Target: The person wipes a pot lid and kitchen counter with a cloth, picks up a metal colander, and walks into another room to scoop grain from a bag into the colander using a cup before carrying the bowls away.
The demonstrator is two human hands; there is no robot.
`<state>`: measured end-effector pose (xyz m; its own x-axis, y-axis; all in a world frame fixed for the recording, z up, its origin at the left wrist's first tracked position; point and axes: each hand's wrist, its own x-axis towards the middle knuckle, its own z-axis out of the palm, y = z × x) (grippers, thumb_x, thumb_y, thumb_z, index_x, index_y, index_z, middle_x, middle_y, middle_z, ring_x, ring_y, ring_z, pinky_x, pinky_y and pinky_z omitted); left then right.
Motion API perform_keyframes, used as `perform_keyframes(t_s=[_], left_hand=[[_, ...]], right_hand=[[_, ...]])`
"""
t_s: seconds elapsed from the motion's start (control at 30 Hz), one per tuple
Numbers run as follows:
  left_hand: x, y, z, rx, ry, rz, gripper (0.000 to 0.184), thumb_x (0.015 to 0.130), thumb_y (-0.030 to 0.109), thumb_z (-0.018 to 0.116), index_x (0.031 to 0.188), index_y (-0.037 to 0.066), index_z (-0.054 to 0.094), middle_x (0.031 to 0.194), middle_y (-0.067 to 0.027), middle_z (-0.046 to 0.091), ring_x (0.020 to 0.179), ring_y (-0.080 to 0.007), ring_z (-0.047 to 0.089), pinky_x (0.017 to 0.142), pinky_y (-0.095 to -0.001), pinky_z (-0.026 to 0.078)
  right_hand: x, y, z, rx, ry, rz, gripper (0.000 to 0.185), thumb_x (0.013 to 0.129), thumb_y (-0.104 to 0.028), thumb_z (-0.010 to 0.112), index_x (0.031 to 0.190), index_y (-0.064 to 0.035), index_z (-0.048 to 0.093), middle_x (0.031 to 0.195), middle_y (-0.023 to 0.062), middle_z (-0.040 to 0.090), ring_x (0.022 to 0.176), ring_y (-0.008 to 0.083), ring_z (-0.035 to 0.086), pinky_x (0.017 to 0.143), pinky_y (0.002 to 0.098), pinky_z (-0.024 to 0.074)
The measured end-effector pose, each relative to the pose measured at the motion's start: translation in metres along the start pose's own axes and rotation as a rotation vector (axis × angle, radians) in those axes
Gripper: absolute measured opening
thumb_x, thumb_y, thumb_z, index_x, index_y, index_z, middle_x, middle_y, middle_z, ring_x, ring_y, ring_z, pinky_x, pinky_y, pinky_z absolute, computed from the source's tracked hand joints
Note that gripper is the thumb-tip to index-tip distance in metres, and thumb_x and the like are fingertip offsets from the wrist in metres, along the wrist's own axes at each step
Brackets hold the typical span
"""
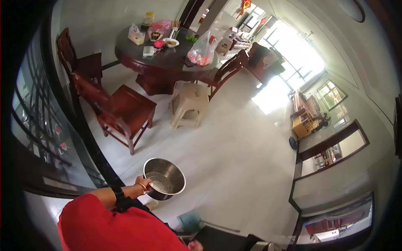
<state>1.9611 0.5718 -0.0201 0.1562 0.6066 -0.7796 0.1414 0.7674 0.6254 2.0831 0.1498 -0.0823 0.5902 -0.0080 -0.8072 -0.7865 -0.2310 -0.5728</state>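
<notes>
My left hand (143, 183) is closed on the near rim of a shiny metal colander (171, 178). The colander is held out over the floor, tilted so that its dotted inner wall and bottom show. A bracelet and a black strap circle my left wrist and forearm, below a red sleeve. Only a small part of my right hand (195, 245) shows at the bottom edge, close to my body; its fingers are too cut off to read. A blue bin-like container (189, 221) stands on the floor below the colander.
A round dark table (176, 60) carries plastic bags, a bowl, a jar and other items. Around it are wooden chairs (127, 106) and a beige plastic stool (189, 102). At the left is a glass door (50, 125); a fan (324, 119) stands far right.
</notes>
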Motion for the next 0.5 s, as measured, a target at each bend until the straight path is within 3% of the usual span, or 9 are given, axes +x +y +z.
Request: perform_keyframes(t_s=[0.17, 0.3, 0.5], left_hand=[[0.040, 0.050, 0.119, -0.039, -0.044, 0.042, 0.015, 0.065, 0.003, 0.056, 0.079, -0.003, 0.054, 0.058, -0.0140, 0.055, 0.041, -0.0213, 0.054, 0.034, -0.0305, 0.044], [0.096, 0.072, 0.216, 0.114, -0.063, 0.114, 0.014, 0.065, 0.002, 0.054, 0.078, -0.004, 0.055, 0.058, -0.0144, 0.055, 0.041, -0.0219, 0.053, 0.034, -0.0309, 0.043], [0.118, 0.106, 0.337, -0.044, -0.055, 0.186, 0.013, 0.065, 0.001, 0.052, 0.078, -0.001, 0.054, 0.058, -0.0114, 0.053, 0.038, -0.0205, 0.051, 0.029, -0.0303, 0.039]], right_hand=[[0.079, -0.063, -0.007, 0.012, 0.056, 0.140, 0.017, 0.080, -0.016, 0.053, 0.088, -0.0005, 0.052, 0.068, 0.0095, 0.055, 0.059, 0.0207, 0.054, 0.053, 0.0345, 0.0478], [0.157, -0.138, -0.002, 0.041, 0.035, 0.154, 0.018, 0.080, -0.016, 0.052, 0.089, -0.0006, 0.051, 0.068, 0.0099, 0.055, 0.059, 0.0212, 0.054, 0.054, 0.0350, 0.0479], [0.272, -0.273, -0.013, 0.056, -0.001, 0.158, 0.018, 0.080, -0.016, 0.051, 0.090, -0.0008, 0.051, 0.069, 0.0105, 0.055, 0.060, 0.0219, 0.054, 0.055, 0.0356, 0.0480]])
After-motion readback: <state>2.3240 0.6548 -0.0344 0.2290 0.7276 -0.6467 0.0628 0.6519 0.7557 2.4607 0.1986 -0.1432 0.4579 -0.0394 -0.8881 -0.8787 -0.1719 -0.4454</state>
